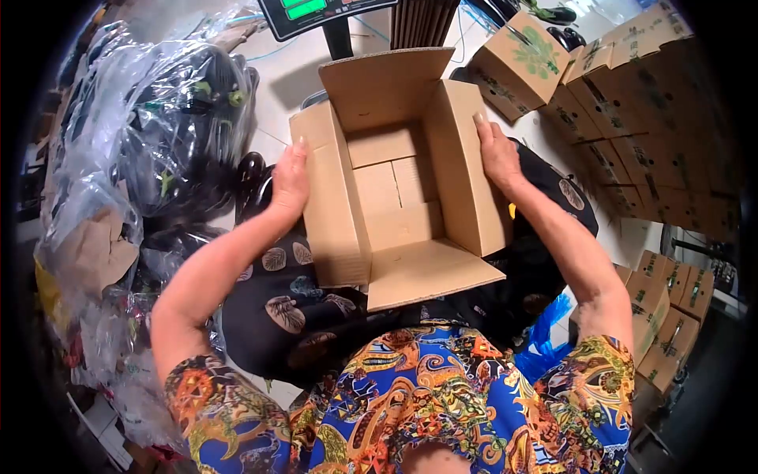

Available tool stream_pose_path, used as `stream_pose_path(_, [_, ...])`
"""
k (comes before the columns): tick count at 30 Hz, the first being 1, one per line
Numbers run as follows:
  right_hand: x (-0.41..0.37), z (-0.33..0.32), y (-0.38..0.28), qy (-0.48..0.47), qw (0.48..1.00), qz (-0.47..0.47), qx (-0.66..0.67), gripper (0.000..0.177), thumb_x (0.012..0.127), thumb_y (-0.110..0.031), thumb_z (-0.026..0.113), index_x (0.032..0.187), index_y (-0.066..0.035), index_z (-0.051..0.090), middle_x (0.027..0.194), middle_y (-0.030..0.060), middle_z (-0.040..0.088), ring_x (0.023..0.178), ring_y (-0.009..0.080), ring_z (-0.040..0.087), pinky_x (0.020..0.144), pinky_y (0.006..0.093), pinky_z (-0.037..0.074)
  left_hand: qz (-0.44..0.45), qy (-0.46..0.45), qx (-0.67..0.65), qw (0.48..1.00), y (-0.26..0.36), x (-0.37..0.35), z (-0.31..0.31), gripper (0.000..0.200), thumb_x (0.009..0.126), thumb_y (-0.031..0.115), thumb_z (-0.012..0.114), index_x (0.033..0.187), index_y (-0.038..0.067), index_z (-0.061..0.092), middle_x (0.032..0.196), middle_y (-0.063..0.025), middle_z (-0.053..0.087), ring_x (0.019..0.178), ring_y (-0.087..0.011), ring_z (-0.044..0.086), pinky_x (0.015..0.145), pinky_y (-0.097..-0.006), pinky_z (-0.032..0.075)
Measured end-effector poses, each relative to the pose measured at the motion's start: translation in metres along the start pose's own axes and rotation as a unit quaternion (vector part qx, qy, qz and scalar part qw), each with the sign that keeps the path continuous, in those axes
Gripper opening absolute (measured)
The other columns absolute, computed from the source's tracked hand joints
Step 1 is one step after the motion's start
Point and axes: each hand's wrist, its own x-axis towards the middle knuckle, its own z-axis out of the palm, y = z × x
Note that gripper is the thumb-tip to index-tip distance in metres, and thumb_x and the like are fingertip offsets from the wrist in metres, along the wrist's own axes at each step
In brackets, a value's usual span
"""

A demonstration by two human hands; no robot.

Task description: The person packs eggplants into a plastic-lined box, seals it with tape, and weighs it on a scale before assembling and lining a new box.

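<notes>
An open cardboard box (392,186) sits over my lap between my two hands, its top flaps folded outward. Inside it the seam of the bottom flaps shows. My left hand (290,182) is closed against the box's left side flap, with the fingertips at its outer edge. On the other side, my right hand (497,150) grips the right side flap, thumb up along the edge. The undersides of both hands' grips are partly hidden. Several dark eggplants (251,178) lie just beyond my left hand.
A large clear plastic bag (181,118) of eggplants fills the left. Beyond the box stands a scale with a lit green display (304,8). Printed cartons (624,110) are stacked at the right, one carton (521,59) tilted. A blue plastic bag (545,340) lies by my right side.
</notes>
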Motion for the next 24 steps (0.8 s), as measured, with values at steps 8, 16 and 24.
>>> stream_pose_path(8, [-0.011, 0.074, 0.012, -0.118, 0.99, -0.057, 0.048, 0.044, 0.092, -0.037, 0.04, 0.113, -0.007, 0.064, 0.117, 0.0229, 0.064, 0.112, 0.0422, 0.059, 0.097, 0.0501, 0.044, 0.046, -0.077, -0.165, 0.982, -0.069, 0.012, 0.095, 0.036, 0.1, 0.029, 0.043, 0.112, -0.001, 0.058, 0.102, -0.0176, 0.064, 0.096, -0.0301, 0.059, 0.086, -0.038, 0.047])
stream_pose_path(16, [-0.021, -0.109, -0.012, -0.14, 0.899, -0.244, -0.336, 0.035, 0.089, -0.022, 0.057, 0.121, -0.007, 0.059, 0.111, 0.0202, 0.066, 0.095, 0.0316, 0.067, 0.077, 0.0401, 0.054, -0.182, -0.122, -0.1, 0.971, 0.002, 0.006, 0.016, 0.05, 0.099, 0.046, 0.043, 0.114, 0.003, 0.063, 0.1, -0.0076, 0.065, 0.088, -0.0174, 0.062, 0.078, -0.0324, 0.049])
stream_pose_path(24, [-0.152, -0.128, 0.333, -0.077, 0.993, 0.023, -0.089, 0.074, 0.075, -0.057, 0.072, 0.127, -0.006, 0.058, 0.119, 0.019, 0.065, 0.11, 0.0343, 0.062, 0.095, 0.0416, 0.049, -0.193, -0.197, -0.201, 0.94, -0.068, 0.025, -0.073, 0.035, 0.098, 0.035, 0.055, 0.108, 0.002, 0.059, 0.083, -0.0031, 0.06, 0.068, -0.0109, 0.053, 0.057, -0.0228, 0.04])
